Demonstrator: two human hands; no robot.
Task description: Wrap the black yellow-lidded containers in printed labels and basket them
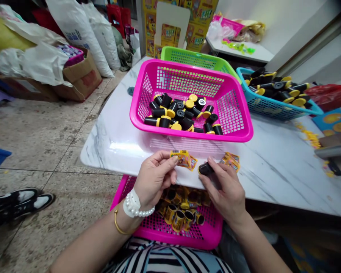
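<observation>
Between the thumb and fingers of my left hand [156,172] is a yellow printed sticker label [182,158], held over the table edge. My right hand [226,185] grips a small black canister [205,169] with a yellow rim, tilted on its side. A few more printed labels [230,161] lie on the table beside my right fingers. Beyond both hands stands a pink basket [191,134] with many plain black and yellow canisters [179,113]. Below the table edge, a lower pink basket [207,239] holds canisters wrapped in printed labels [178,220].
A green basket [199,57] sits behind the pink one. At right, a blue basket [284,108] is full of black and yellow canisters. Yellow printed boxes [199,22] are stacked at the back. White sacks [76,34] and cartons stand at left; someone's shoes [22,201] show on the floor.
</observation>
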